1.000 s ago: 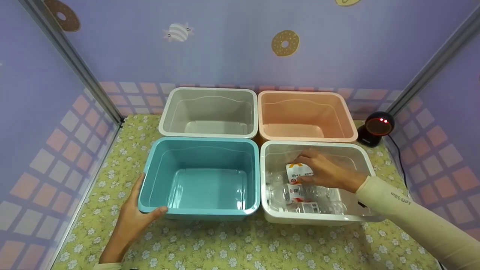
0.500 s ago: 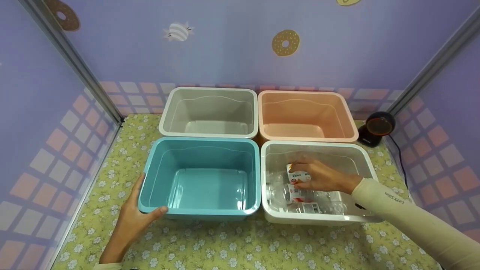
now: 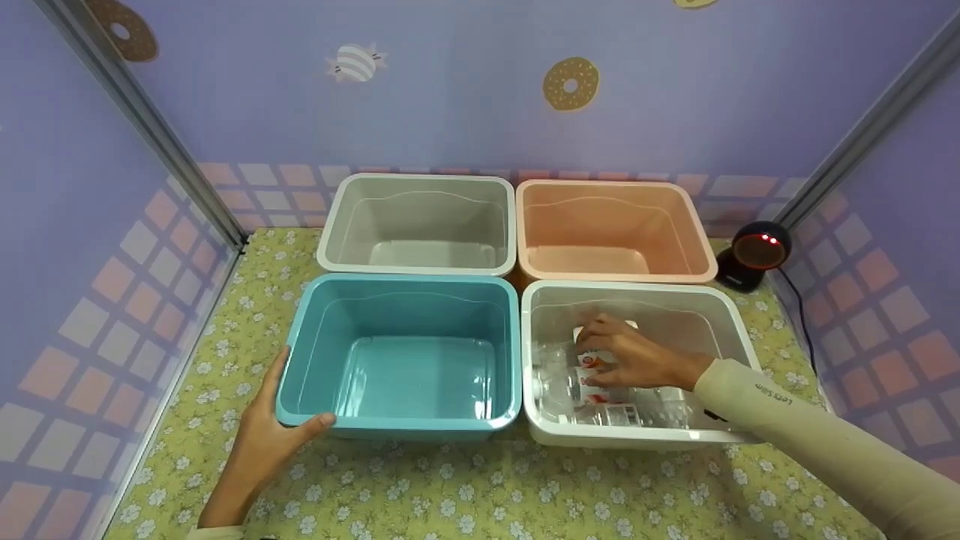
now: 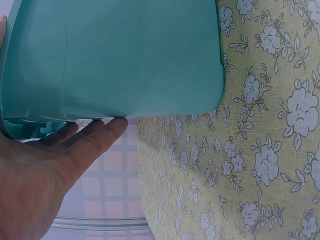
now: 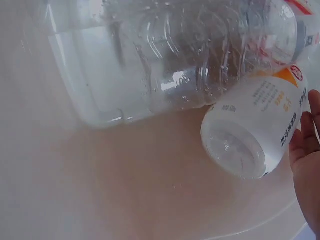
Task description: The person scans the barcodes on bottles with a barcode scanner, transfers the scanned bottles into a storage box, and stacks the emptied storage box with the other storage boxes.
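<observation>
At the front right, my right hand (image 3: 626, 352) reaches into the white bin (image 3: 742, 330) and holds a white bottle (image 5: 255, 125) with orange print, fingers against its side. In the head view the hand partly covers this bottle. Beside it lie several clear plastic bottles (image 3: 555, 390), some with red and white labels. One clear bottle (image 5: 175, 55) shows large in the right wrist view. On the left, my left hand (image 3: 255, 435) rests on the near left corner of the blue bin (image 3: 405, 425). Its fingers (image 4: 100, 140) lie straight along the outer wall, the thumb at the front rim.
Behind stand a grey bin (image 3: 416, 272) and a peach bin (image 3: 615, 277), rims close to the front pair. A black scanner-like device (image 3: 742, 259) with red lights and a cord stands at the right back. Patterned walls enclose a flowered tablecloth (image 3: 420, 487).
My right hand has shifted slightly left and toward me within the white bin, and the white bottle has turned under it. The device's red lights went off, then on again. My left hand stays put.
</observation>
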`<control>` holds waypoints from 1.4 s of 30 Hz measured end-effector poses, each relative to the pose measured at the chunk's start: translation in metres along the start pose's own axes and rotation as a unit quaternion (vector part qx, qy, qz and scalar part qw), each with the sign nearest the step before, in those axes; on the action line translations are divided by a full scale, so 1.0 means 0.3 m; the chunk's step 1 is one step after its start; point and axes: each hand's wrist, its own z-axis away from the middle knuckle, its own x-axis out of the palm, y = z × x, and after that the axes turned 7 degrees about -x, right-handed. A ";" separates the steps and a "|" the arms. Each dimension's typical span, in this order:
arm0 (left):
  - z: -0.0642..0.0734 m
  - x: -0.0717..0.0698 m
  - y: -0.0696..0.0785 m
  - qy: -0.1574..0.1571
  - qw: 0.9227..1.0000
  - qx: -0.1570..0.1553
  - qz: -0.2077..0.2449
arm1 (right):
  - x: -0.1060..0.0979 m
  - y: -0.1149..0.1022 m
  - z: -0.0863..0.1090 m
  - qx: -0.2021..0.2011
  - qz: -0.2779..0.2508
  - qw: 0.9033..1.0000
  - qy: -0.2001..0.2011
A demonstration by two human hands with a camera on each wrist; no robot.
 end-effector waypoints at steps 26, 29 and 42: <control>0.000 0.003 0.006 -0.001 1.000 -0.001 0.009 | 0.043 -0.006 -0.012 0.001 0.064 0.994 -0.088; 0.001 0.006 0.004 0.002 1.000 -0.002 0.011 | 0.047 -0.009 -0.011 0.001 0.074 0.993 -0.088; 0.002 0.004 0.006 0.005 1.000 -0.002 0.003 | 0.039 -0.025 -0.026 -0.001 0.079 0.992 -0.099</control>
